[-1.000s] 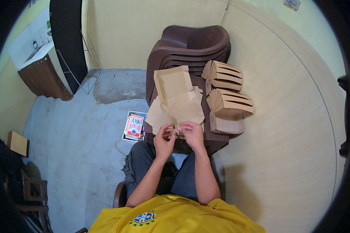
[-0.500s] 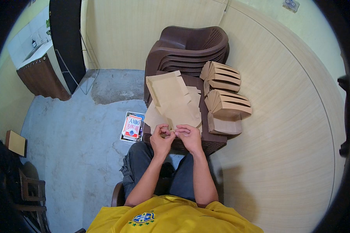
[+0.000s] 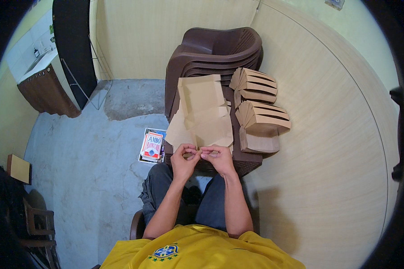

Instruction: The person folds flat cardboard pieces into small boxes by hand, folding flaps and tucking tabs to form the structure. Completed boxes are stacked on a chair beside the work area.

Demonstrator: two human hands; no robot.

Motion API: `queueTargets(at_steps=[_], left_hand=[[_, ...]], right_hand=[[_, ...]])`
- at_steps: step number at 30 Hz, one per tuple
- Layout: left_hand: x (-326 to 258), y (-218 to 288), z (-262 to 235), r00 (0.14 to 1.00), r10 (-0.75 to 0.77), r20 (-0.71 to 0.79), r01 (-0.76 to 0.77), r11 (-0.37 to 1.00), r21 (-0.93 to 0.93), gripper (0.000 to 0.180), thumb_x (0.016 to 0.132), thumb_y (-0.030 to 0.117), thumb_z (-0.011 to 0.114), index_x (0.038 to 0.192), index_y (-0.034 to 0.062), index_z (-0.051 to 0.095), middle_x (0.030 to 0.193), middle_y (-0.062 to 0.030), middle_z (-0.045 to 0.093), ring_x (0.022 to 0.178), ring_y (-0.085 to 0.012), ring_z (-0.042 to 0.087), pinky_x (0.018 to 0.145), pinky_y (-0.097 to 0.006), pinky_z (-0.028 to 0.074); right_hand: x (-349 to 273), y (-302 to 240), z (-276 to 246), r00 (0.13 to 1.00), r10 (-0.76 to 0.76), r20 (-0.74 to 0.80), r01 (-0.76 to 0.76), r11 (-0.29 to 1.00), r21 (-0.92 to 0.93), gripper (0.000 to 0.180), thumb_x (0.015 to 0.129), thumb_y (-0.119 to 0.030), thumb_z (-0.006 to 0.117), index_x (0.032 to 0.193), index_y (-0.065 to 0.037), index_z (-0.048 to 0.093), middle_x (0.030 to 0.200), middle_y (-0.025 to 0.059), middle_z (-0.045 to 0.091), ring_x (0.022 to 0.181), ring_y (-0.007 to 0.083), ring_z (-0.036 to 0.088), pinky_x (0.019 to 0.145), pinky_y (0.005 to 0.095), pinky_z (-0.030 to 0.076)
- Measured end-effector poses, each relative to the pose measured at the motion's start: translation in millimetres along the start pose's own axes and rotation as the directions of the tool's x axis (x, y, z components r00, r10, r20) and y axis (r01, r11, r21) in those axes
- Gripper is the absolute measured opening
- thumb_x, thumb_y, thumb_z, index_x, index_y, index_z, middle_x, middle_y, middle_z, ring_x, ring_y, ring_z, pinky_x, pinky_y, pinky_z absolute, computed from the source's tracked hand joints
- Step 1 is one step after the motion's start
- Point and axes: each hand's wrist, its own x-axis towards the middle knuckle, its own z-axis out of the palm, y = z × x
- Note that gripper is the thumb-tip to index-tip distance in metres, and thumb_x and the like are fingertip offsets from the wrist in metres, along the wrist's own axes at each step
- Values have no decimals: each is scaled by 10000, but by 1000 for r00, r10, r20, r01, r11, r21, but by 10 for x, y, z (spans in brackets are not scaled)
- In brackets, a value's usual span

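A brown cardboard box (image 3: 204,99), its lid raised away from me, lies partly folded on the brown plastic seat in front of me. My left hand (image 3: 185,160) and my right hand (image 3: 217,159) meet at its near edge, thumbs and fingertips pinched close together on the cardboard. The exact flap between the fingertips is too small to make out. Under the box, flat cardboard sheets (image 3: 175,133) stick out to the left and right.
Stacked brown plastic chairs (image 3: 215,49) stand ahead. Two bundles of folded cardboard boxes, a far one (image 3: 255,86) and a nearer one (image 3: 262,127), sit to the right beside the curved wooden wall (image 3: 327,148). A white crate (image 3: 145,157) with a red-and-white carton stands on the floor at left.
The box has turned slightly clockwise, so its raised lid stands straighter and farther right. Both hands stay pinched at its near edge.
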Motion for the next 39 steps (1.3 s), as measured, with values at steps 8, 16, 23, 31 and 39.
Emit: queueTargets(at_steps=[8,16,23,31,39], left_hand=[[-82,-44,-27,999,8,50,-7,999,-32,290,911,15,813,1196,-23,777,1054,-83,769,1006,-146,734,856,-269,592],[-188,-198,112,958,283,-55,-263,937,230,439,884,47,803,1320,22,762,1434,-204,688,1295,-303,687,1075,-363,551],[-281,-332,274,938,328,-109,-288,917,276,541,923,-46,702,1458,21,656,1537,-240,597,1394,-380,618,1133,-395,509],[-347,-461,250,908,418,-27,-385,858,339,502,914,-33,704,1415,-18,669,1483,-260,636,1338,-372,664,1119,-398,523],[-14,-110,137,927,333,-174,-318,942,108,474,970,103,765,1418,9,644,1325,-157,692,1178,-286,717,885,-370,631]], right_hand=[[-3,36,32,999,40,-17,-38,992,117,313,915,111,777,1221,51,744,1090,90,753,982,169,738,914,285,611],[170,190,63,997,-83,-2,82,996,-18,209,940,67,743,1146,38,765,1111,111,782,984,191,755,862,322,621],[200,72,219,953,-267,-143,194,901,-389,216,870,53,765,1077,3,798,1075,113,771,937,200,749,841,343,615],[282,-6,345,877,-450,-171,373,860,-347,301,906,-70,718,1193,21,726,1159,191,749,1028,327,761,825,390,628],[172,20,347,945,-314,-95,282,925,-256,306,963,-146,666,1193,42,738,1175,202,743,1102,307,738,920,402,586]])
